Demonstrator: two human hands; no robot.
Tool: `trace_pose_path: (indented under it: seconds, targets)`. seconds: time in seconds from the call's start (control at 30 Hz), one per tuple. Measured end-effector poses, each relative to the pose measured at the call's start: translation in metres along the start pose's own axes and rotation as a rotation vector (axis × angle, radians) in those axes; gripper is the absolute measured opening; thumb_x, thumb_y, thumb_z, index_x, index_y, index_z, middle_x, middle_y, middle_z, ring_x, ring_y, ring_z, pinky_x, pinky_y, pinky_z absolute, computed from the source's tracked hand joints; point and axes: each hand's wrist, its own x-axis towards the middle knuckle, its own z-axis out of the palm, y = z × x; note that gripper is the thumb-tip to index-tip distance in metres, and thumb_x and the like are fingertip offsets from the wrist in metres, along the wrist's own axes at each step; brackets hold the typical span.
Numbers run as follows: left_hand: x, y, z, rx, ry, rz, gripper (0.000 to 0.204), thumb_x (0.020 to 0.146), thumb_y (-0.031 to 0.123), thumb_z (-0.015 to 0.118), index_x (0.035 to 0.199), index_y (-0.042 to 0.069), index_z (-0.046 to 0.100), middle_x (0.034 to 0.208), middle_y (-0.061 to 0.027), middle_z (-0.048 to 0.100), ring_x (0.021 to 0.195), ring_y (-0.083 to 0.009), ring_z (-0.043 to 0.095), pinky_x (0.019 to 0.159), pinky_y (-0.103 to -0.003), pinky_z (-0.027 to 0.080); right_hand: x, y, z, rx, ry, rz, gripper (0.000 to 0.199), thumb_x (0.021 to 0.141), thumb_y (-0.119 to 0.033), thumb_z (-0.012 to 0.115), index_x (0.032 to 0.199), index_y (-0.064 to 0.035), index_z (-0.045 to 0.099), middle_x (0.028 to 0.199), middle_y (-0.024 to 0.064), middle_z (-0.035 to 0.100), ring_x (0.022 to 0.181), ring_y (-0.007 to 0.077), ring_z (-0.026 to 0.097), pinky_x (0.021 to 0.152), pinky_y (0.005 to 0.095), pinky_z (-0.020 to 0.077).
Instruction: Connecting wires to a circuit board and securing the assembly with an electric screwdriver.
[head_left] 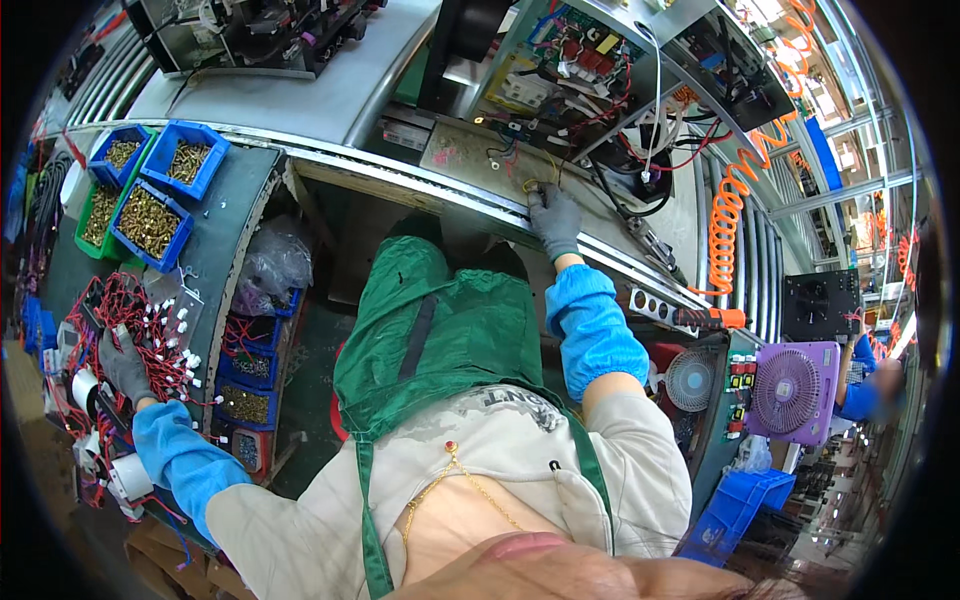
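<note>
Left hand (122, 365), gloved in grey, lies on the near part of a tangled heap of red wires (115, 295) ending in white connectors (191, 361), on the left bench. Its fingers reach down among the strands, slightly apart; whether they grip any, I cannot tell from this angle.

Right hand (556, 218), gloved likewise, is at the metal rail (460, 194) toward the far side, fingers curled and fairly close together. A thin yellow wire (556, 172) runs to its fingertips; it may be pinched there, but the strand is small and the glove hides the contact.

Handling, as I judge it: the red wires should be light and limp, no burden to lift, but prone to snag (the heap is badly crossed). Best hold is close to a connector, on its hard housing, drawing one lead free gently; a tug on bare strand could strain the joint. The yellow wire looks light and springy, best held near its end between thumb and forefinger; gloves probably dull the feel.

Beyond the right hand, an open cabinet shows a circuit board (590, 60). Blue bins (174, 252) of brass-coloured fasteners stand beyond the red heap.
</note>
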Motion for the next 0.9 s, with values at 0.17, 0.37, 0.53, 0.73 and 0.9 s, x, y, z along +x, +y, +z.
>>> trace_pose_path:
  seconds: [0.17,0.37,0.53,0.73,0.9]
  targets:
    - [0.003,0.007,-0.012,-0.373,-0.214,-0.125,0.060,0.089,0.049,0.041,0.121,-0.001,0.049,0.123,-0.0223,0.048,0.114,-0.0344,0.044,0.097,-0.039,0.033,-0.003,-0.001,0.004,0.049,0.035,0.021,0.028,0.081,-0.036,0.052,0.097,-0.0153,0.062,0.089,0.0145,0.064,0.081,0.0333,0.061,0.069,0.0444,0.0480]
    - [0.007,-0.025,0.000,-0.536,-0.200,-0.097,0.052,0.089,0.043,0.045,0.117,-0.001,0.052,0.117,-0.0204,0.053,0.109,-0.0314,0.048,0.094,-0.038,0.035,-0.005,-0.013,0.007,0.065,0.050,0.023,0.026,0.081,-0.033,0.053,0.097,-0.0153,0.062,0.089,0.0134,0.063,0.082,0.0327,0.060,0.069,0.0444,0.0478]
    - [0.005,-0.068,0.046,-0.435,-0.080,0.025,0.035,0.085,0.032,0.057,0.099,0.001,0.062,0.098,-0.0154,0.062,0.091,-0.0285,0.058,0.078,-0.037,0.045,-0.002,0.009,0.036,0.217,0.117,-0.121,0.024,0.068,-0.016,0.056,0.089,-0.0074,0.064,0.086,0.0178,0.062,0.084,0.0371,0.058,0.073,0.0456,0.0455]
    - [-0.016,0.021,-0.004,-0.352,0.039,-0.120,0.048,0.088,0.038,0.050,0.117,0.000,0.053,0.118,-0.0180,0.054,0.113,-0.0314,0.048,0.099,-0.035,0.033,-0.010,0.006,0.013,0.057,0.201,-0.101,0.030,0.080,-0.029,0.056,0.099,-0.0076,0.063,0.093,0.0171,0.063,0.083,0.0350,0.060,0.071,0.0428,0.0476]
    - [-0.007,0.031,-0.068,-0.351,0.116,-0.248,0.034,0.088,0.034,0.051,0.106,0.007,0.061,0.103,-0.0147,0.061,0.096,-0.0296,0.058,0.086,-0.035,0.043,0.000,0.006,0.021,0.116,0.128,-0.160,0.033,0.083,-0.033,0.054,0.102,-0.0058,0.061,0.098,0.0183,0.063,0.089,0.0361,0.059,0.075,0.0427,0.0462]
